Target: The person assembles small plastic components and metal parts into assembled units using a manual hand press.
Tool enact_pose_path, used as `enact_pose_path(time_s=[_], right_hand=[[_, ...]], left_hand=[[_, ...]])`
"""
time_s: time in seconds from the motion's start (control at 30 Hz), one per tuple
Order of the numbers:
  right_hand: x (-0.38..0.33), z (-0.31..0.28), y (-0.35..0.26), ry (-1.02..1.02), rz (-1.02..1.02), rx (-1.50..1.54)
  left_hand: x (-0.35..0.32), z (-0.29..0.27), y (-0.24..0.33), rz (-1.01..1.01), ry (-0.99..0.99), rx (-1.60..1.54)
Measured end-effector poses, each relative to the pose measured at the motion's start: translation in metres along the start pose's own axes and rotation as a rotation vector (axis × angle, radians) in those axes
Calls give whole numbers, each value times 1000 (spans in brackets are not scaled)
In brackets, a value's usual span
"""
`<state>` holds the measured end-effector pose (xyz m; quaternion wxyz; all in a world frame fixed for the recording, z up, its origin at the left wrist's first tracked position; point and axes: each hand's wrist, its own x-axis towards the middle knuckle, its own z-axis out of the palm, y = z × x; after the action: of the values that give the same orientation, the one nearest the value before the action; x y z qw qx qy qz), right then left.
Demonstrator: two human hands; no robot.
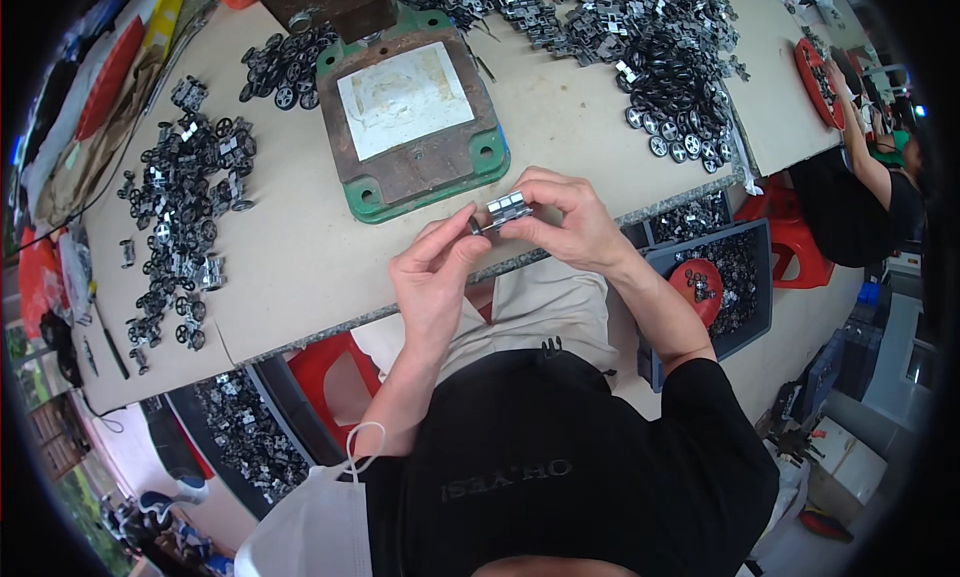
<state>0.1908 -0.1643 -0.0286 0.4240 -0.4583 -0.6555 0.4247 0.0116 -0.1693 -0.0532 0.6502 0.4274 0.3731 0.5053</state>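
Between thumb and fingers, my right hand [570,217] holds a small silver and black block-shaped part [509,209] above the table's front edge. My left hand [432,267] pinches a small dark wheel [474,225] just left of that part, and a thin pin seems to join the two. Right behind my hands sits a green and brown metal press base [420,157] with a pale plate [405,99] on top. Toward the far right lies a pile of black wheels with silver spokes [680,127].
On the left, wheeled assemblies [175,217] are heaped. Silver and black parts [600,22] cover the far side. Below the table, a grey crate [762,287] of parts holds a red dish [697,289]; another bin [270,402] stands left. Another person's arm [860,142] reaches a red tray [818,85].
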Motion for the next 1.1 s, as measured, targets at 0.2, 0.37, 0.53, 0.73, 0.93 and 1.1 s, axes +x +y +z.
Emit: enact_pose_path(time_s=[0.2,0.37,0.53,0.73,0.93,1.1], right_hand=[[-2,6,5,-29,120,133],[-8,7,2,64,181,251],[-9,-8,-8,241,153,-55],[-6,-99,22,498,117,-939],[-3,-125,31,248,132,-1043],[5,-94,1,93,234,-326]], left_hand=[[-3,4,-6,52,-4,-44],[1,13,-8,58,-49,-51],[7,13,-7,-234,-168,-407],[8,5,-4,-304,-150,-486],[11,8,-3,-336,-173,-497],[9,6,-2,-300,-151,-492]])
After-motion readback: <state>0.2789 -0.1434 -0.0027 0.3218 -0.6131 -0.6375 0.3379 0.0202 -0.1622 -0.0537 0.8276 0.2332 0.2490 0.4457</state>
